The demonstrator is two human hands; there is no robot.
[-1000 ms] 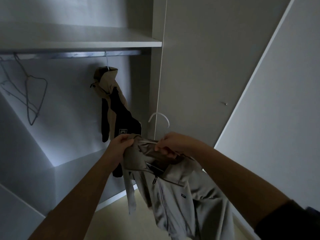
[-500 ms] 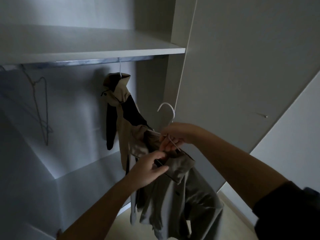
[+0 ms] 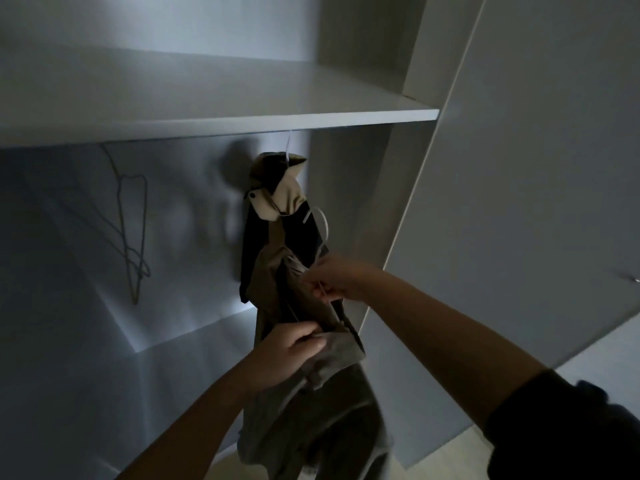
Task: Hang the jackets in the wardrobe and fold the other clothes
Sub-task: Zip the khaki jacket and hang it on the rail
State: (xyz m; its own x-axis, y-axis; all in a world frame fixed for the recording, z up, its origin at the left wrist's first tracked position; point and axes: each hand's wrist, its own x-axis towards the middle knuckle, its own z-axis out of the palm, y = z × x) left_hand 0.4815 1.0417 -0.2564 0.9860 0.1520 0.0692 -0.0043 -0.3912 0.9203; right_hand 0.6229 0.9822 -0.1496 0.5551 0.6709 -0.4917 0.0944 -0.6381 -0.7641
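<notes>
A grey zip jacket [image 3: 311, 410] hangs from a white hanger [image 3: 320, 223] that I hold up in front of the open wardrobe. My right hand [image 3: 334, 277] pinches the hanger's wire just below its hook. My left hand [image 3: 294, 344] grips the jacket's collar lower down. Behind them a tan and black jacket [image 3: 277, 202] hangs on its own hanger from the rail under the shelf [image 3: 242, 123].
Several bare wire hangers [image 3: 133, 230] hang at the left of the wardrobe. The open wardrobe door [image 3: 519, 168] stands close on the right. A pale floor [image 3: 450, 455] shows at the bottom right.
I have raised the grey jacket and its hanger towards the rail and stepped closer. My left hand moved from the collar's left side to a lower spot on the collar.
</notes>
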